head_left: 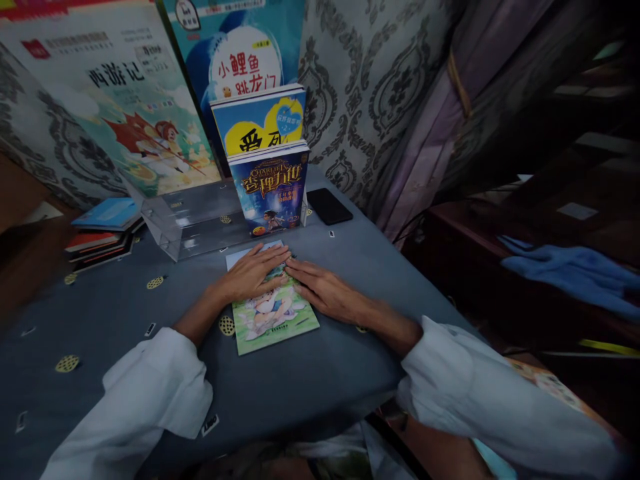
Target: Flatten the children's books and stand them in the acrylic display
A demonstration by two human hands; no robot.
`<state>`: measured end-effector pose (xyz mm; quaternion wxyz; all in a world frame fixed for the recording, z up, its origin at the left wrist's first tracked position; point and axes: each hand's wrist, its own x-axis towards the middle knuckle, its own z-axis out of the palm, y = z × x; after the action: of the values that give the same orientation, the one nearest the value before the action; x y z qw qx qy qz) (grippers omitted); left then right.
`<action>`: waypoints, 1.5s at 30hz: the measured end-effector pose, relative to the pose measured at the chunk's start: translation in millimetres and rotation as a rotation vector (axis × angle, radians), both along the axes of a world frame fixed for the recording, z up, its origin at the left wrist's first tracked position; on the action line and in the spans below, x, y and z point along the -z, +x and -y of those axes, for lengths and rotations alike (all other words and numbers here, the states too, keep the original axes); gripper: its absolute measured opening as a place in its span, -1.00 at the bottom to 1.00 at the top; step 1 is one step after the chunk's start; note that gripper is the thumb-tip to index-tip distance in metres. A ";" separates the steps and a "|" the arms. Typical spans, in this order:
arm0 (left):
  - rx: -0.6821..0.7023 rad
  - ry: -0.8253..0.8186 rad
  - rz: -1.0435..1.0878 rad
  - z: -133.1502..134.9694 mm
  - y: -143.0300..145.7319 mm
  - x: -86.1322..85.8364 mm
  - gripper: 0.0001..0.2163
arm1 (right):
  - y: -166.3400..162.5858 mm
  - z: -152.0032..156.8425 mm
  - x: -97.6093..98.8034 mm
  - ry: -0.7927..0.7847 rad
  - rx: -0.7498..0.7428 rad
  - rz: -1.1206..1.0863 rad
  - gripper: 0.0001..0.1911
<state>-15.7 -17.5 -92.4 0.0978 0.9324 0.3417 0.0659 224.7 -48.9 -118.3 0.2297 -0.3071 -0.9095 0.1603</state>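
A thin book with a green illustrated cover (273, 320) lies flat on the table in front of me. My left hand (255, 272) rests palm down across its upper part, fingers stretched out to the right. From the other side my right hand (325, 288) lies flat over the book's right edge, its fingertips meeting those of the left. Both hands cover much of the cover's upper half. Just behind them, a dark blue book (273, 190) stands upright in a clear acrylic stand (175, 223), with a yellow and blue book (260, 123) behind it.
A small stack of books (105, 230) sits at the left. Two large books, one pale (125, 100) and one teal (240, 40), lean at the back. A black phone (330, 205) lies right of the stand. The table's right edge runs beside a blue cloth (570, 270).
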 end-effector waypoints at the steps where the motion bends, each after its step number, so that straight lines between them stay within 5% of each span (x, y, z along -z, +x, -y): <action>1: -0.001 -0.002 -0.003 0.6 0.2 0.0 -0.35 | 0.1 0.5 -0.2 0.001 -0.002 0.001 -0.51; 45: 0.096 0.017 -0.008 40.6 12.3 2.1 -0.26 | 14.3 56.1 -6.5 -0.050 0.041 -0.050 -0.50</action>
<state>-3.4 -58.1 -94.5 0.0914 0.9487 0.2966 0.0605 239.0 -105.1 -111.9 0.2478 -0.3272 -0.8928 0.1856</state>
